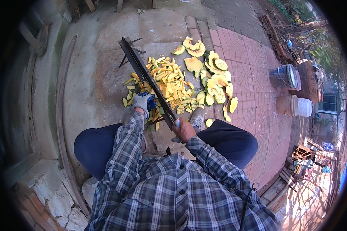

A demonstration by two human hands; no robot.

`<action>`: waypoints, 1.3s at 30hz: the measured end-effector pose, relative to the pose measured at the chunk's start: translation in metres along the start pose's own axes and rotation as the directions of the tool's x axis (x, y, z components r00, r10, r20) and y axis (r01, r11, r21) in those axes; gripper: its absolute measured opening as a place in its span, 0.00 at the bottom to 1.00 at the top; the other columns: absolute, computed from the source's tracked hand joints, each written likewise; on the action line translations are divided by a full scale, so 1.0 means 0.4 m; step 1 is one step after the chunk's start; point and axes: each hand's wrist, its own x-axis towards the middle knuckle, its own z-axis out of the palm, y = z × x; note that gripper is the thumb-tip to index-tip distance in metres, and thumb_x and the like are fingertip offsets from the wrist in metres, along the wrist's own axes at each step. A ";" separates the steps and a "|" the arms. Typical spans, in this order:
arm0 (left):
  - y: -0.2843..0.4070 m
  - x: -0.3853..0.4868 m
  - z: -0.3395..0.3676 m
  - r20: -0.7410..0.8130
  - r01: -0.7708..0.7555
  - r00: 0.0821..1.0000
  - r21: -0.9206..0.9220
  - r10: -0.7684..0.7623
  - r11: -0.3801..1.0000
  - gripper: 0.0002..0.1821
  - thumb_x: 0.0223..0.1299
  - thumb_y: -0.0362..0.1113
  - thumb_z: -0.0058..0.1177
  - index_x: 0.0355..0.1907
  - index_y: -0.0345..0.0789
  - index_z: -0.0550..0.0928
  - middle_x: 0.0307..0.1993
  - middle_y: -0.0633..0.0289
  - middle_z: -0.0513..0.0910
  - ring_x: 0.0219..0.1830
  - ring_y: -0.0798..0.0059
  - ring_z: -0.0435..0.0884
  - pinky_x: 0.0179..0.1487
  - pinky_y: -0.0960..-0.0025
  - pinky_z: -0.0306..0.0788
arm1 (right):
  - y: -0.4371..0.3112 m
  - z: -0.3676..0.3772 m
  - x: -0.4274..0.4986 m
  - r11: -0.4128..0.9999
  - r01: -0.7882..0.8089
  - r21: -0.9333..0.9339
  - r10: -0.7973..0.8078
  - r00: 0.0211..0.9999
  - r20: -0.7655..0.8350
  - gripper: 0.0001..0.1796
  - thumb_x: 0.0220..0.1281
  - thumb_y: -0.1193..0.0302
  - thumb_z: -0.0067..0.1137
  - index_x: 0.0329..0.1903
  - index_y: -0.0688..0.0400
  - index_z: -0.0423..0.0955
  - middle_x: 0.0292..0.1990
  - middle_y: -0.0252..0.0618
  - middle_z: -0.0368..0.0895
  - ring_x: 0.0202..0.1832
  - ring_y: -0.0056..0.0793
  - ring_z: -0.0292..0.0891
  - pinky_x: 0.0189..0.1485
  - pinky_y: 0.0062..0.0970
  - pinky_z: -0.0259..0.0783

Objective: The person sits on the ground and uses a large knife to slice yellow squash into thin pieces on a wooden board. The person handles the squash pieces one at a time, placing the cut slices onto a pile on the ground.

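My right hand is closed around the handle at the near end of a long, dark metal hinged chopper, which slants away to the upper left on thin metal legs. My left hand, in a grey and blue work glove, is on the chopper's left side, low over cut pieces; whether its fingers grip one is hidden. A heap of yellow-and-green squash pieces lies on the ground under and right of the chopper. Larger scalloped squash slices lie farther right.
My shoes and bent knees flank the heap's near side. A long curved wooden strip lies along the left. Several buckets stand at the right on the red paving. Wooden legs show at the top, and stacked bricks at the upper right.
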 end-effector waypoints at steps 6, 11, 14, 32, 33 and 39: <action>-0.030 0.037 -0.056 -0.090 -0.090 0.990 0.150 0.104 0.985 0.06 0.60 0.34 0.63 0.38 0.34 0.85 0.35 0.61 0.88 0.31 0.70 0.87 0.35 0.66 0.86 | 0.085 -0.078 0.071 0.948 -0.112 0.297 0.124 0.992 -0.021 0.36 0.73 0.41 0.47 0.38 0.68 0.77 0.29 0.49 0.81 0.28 0.35 0.82 0.33 0.35 0.77; -0.061 0.069 -0.071 -0.167 -0.061 0.979 0.296 0.115 0.953 0.10 0.60 0.28 0.62 0.45 0.31 0.85 0.41 0.61 0.88 0.37 0.70 0.87 0.41 0.68 0.84 | 0.303 -0.158 0.196 0.623 -0.238 0.745 0.573 0.787 -0.228 0.22 0.69 0.57 0.60 0.43 0.68 0.76 0.29 0.41 0.79 0.24 0.32 0.82 0.22 0.29 0.75; -0.087 0.095 -0.080 -0.140 0.036 0.990 0.106 -0.021 0.994 0.18 0.64 0.26 0.57 0.57 0.31 0.81 0.46 0.56 0.86 0.40 0.64 0.87 0.44 0.65 0.84 | 0.442 -0.208 0.254 0.502 -0.282 0.818 0.695 0.694 -0.188 0.17 0.64 0.66 0.63 0.48 0.67 0.76 0.34 0.42 0.80 0.26 0.34 0.83 0.22 0.29 0.75; -0.211 0.257 -0.217 -0.300 -0.027 0.948 0.261 0.107 0.965 0.14 0.73 0.38 0.51 0.55 0.36 0.81 0.46 0.56 0.84 0.43 0.63 0.83 0.46 0.62 0.79 | 0.895 -0.393 0.566 0.616 0.082 0.783 0.693 0.417 -0.589 0.39 0.51 0.69 0.78 0.62 0.77 0.71 0.38 0.47 0.81 0.25 0.28 0.73 0.24 0.30 0.68; -0.218 0.266 -0.233 -0.247 -0.106 0.951 0.302 0.185 0.947 0.13 0.73 0.38 0.50 0.54 0.36 0.80 0.45 0.56 0.84 0.43 0.63 0.83 0.46 0.62 0.79 | 0.876 -0.407 0.560 0.638 0.115 0.762 0.630 0.492 -0.601 0.40 0.50 0.69 0.79 0.62 0.77 0.70 0.39 0.48 0.82 0.27 0.27 0.74 0.25 0.30 0.69; -0.222 0.287 -0.258 -0.304 -0.120 0.937 0.185 0.173 0.975 0.13 0.75 0.39 0.45 0.53 0.36 0.79 0.44 0.57 0.84 0.43 0.63 0.83 0.48 0.62 0.79 | 0.747 -0.490 0.536 0.412 -0.241 0.879 0.762 0.621 -0.186 0.33 0.48 0.52 0.80 0.43 0.67 0.76 0.37 0.45 0.81 0.33 0.35 0.79 0.29 0.31 0.77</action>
